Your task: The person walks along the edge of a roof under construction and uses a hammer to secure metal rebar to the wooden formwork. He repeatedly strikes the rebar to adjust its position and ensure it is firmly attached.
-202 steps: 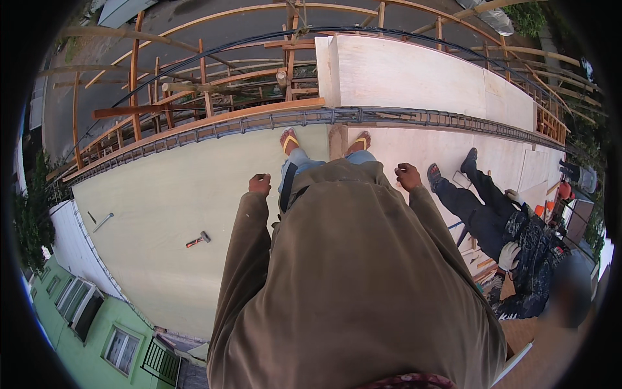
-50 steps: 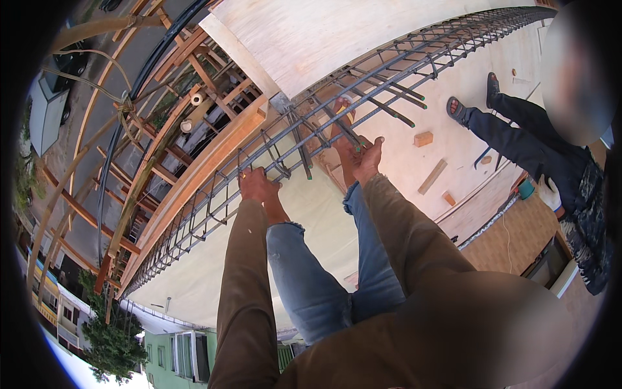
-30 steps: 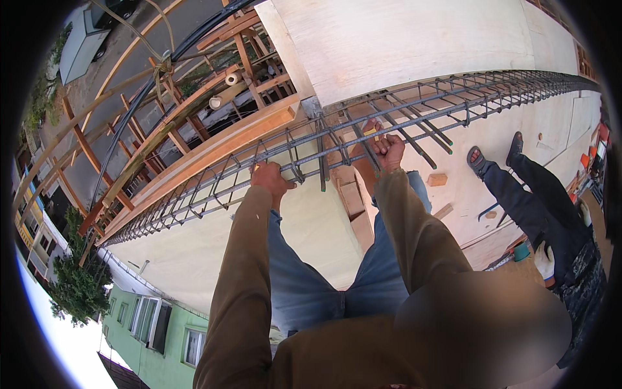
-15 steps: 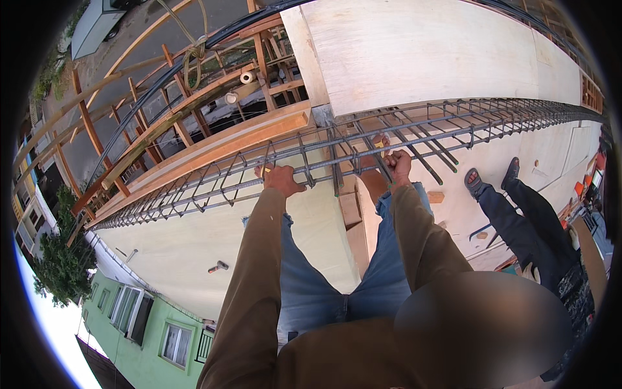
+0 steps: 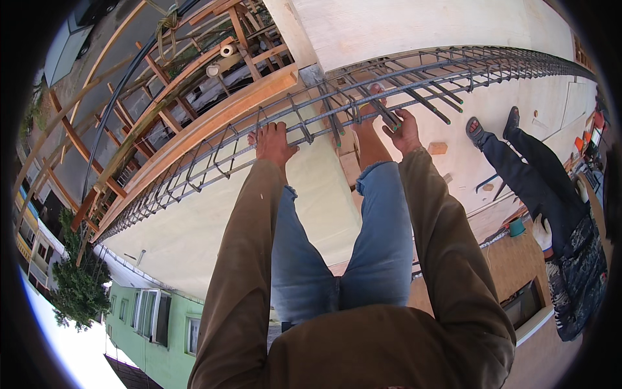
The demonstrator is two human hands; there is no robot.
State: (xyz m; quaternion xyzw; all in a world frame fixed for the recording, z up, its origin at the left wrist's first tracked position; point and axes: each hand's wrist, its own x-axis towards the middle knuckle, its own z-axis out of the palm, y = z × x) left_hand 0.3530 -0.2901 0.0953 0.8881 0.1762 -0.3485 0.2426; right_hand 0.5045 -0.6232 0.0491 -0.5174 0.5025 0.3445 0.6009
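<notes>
A long rebar cage (image 5: pixel 311 120) of dark ribbed bars and square stirrups runs across in front of my legs. My left hand (image 5: pixel 275 141) lies over its near side, fingers bent across the bars and thumb to the right. At the cage's middle, where short crossing bars stick out toward me, my right hand (image 5: pixel 405 131) pinches the near end of a crossing bar (image 5: pixel 387 117) between thumb and fingers. Several other crossing bars (image 5: pixel 424 102) with green-tipped ends project just right of it. The undersides of both hands are hidden.
Timber framing (image 5: pixel 155 126) stands beyond the cage on the left. Pale panels (image 5: pixel 427 26) lie behind it. A person in dark trousers (image 5: pixel 528 172) with a gloved hand is at the right. A wood block (image 5: pixel 438 148) lies near my right hand. A green building (image 5: pixel 129 311) is lower left.
My view has shifted, so the cage sits higher in it. The fingers of my right hand have loosened from a tighter fist at the bar end. My left hand stays on the cage.
</notes>
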